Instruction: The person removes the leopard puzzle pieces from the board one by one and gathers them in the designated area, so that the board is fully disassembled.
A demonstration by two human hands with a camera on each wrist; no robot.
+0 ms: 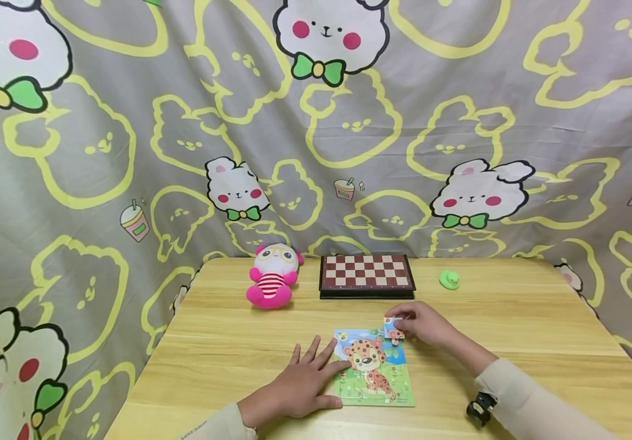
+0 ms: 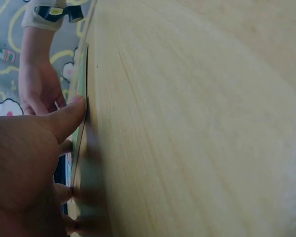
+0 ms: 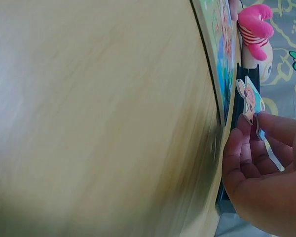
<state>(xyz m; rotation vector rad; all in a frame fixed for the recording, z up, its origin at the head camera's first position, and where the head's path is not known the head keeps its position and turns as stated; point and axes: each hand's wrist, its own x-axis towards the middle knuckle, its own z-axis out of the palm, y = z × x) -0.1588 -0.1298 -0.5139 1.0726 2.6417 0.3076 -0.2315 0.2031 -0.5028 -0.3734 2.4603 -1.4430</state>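
Note:
A leopard jigsaw puzzle (image 1: 371, 379) lies flat on the wooden table in the head view. My right hand (image 1: 423, 324) pinches a puzzle piece (image 1: 392, 328) above the board's upper right corner. In the right wrist view, thumb and fingers grip this piece (image 3: 250, 101), which has blue, pink and spotted printing and is raised off the table. My left hand (image 1: 306, 380) lies with fingers spread at the puzzle's left edge. Its thumb rests at the lower left edge, and another finger reaches over the picture. In the left wrist view the left thumb (image 2: 71, 116) overlaps the board's edge.
Behind the puzzle lies a brown-and-cream checkered chess box (image 1: 367, 272). A pink and white plush toy (image 1: 272, 278) sits to its left, a small green duck (image 1: 450, 280) to its right. A patterned curtain (image 1: 349, 134) hangs along the table's back edge.

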